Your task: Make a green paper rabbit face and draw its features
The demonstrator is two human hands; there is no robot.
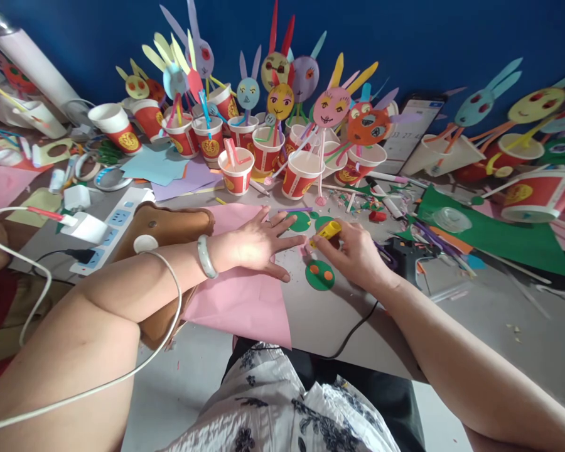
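My left hand (258, 243) lies with its fingers spread over the edge of a pink paper sheet (245, 307) and the grey table. One fingertip is by a green paper circle (299, 221). My right hand (358, 256) is closed round a small yellow tool (328, 230), its exact kind partly covered by the fingers. Between the hands is a tiny pink scrap (306, 249), close to my left index fingertip. Just below lies a green paper circle with two orange dots (320, 275). Another green circle (324, 221) is partly hidden behind the yellow tool.
Paper cups (302, 174) with rabbit-faced paper figures line the back. A brown leather case (167, 229) and a power strip (117, 220) are at left. To the right are a black glue gun (407, 254), a green sheet (513, 242) and scraps. A white cable (177, 295) crosses my left arm.
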